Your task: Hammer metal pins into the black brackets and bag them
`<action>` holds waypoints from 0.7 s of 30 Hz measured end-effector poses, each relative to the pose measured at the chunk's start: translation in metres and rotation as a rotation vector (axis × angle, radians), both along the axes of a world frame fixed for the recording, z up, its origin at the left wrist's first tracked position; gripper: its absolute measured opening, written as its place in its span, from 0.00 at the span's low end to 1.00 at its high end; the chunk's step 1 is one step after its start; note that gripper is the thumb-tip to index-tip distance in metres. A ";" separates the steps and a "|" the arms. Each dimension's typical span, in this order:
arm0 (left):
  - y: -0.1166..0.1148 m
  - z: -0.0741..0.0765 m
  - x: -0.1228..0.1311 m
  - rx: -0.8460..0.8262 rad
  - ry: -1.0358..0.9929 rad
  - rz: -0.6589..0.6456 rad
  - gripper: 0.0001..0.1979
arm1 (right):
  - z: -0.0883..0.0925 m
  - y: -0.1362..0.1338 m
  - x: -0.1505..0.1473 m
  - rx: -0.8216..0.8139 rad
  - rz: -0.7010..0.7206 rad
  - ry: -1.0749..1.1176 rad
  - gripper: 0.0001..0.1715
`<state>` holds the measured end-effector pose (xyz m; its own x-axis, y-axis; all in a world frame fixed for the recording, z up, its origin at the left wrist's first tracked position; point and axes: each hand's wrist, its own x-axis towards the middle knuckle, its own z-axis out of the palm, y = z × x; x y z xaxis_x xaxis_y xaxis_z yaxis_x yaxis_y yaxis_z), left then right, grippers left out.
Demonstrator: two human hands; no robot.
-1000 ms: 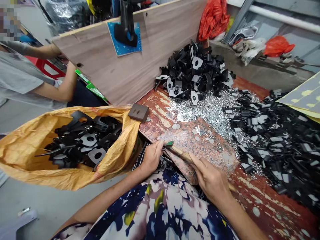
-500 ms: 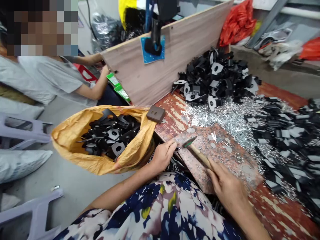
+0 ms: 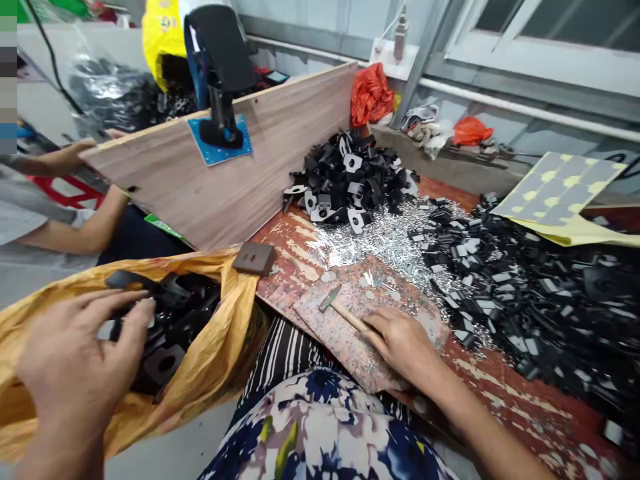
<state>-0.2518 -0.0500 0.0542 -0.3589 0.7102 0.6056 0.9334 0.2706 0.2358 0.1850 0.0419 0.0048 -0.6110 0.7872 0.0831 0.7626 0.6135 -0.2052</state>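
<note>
My left hand is over the mouth of a yellow sack, slightly blurred, with thumb and fingers apart and nothing visibly held. Inside the sack lie black plastic parts, some with a pale plate that has a round hole. My right hand is wrapped around the wooden handle of a small hammer. The hammer lies low over a speckled stone slab, its head towards the left. Several thin metal pins are on the slab beyond the hammer.
A brown block sits at the table corner by the sack. Silvery pins spread behind the slab, between a heap of black parts and many smaller black pieces. A wooden board stands upright; another person's arm is behind it.
My left hand has moved left from the slab's edge to over the sack and opened. My right hand still grips the hammer, now lower over the slab. The view has swung right.
</note>
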 end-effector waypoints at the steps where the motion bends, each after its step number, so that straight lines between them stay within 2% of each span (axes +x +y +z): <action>1: 0.006 -0.003 0.012 0.002 0.010 -0.048 0.15 | 0.006 0.013 -0.003 -0.013 0.004 0.020 0.08; 3: 0.016 -0.009 0.042 0.002 -0.030 -0.175 0.13 | 0.015 0.048 -0.017 0.054 -0.020 0.074 0.08; 5: 0.025 -0.016 0.073 -0.019 -0.186 -0.327 0.10 | 0.021 0.088 -0.038 0.208 -0.088 0.113 0.09; 7: 0.032 -0.023 0.100 -0.096 -0.388 -0.502 0.09 | 0.024 0.128 -0.061 0.327 -0.179 0.113 0.16; 8: 0.035 -0.026 0.112 -0.154 -0.481 -0.588 0.09 | 0.025 0.146 -0.070 0.345 -0.210 0.107 0.18; 10: 0.037 -0.033 0.131 -0.275 -0.636 -0.727 0.08 | 0.027 0.172 -0.079 0.345 -0.263 0.094 0.16; 12: 0.038 -0.040 0.142 -0.378 -0.777 -0.800 0.10 | 0.033 0.182 -0.075 0.328 -0.286 0.113 0.15; 14: 0.040 -0.045 0.148 -0.447 -0.970 -0.762 0.12 | 0.041 0.174 -0.059 0.320 -0.283 0.149 0.22; 17: 0.047 -0.049 0.156 -0.446 -1.418 -0.565 0.17 | 0.053 0.130 -0.034 0.293 -0.203 0.205 0.32; 19: 0.055 -0.046 0.165 -0.443 -1.738 -0.496 0.25 | 0.051 0.088 -0.025 0.240 -0.075 0.252 0.29; 21: 0.062 -0.041 0.176 -0.528 -1.984 -0.520 0.29 | 0.039 0.048 -0.022 0.133 0.102 0.344 0.20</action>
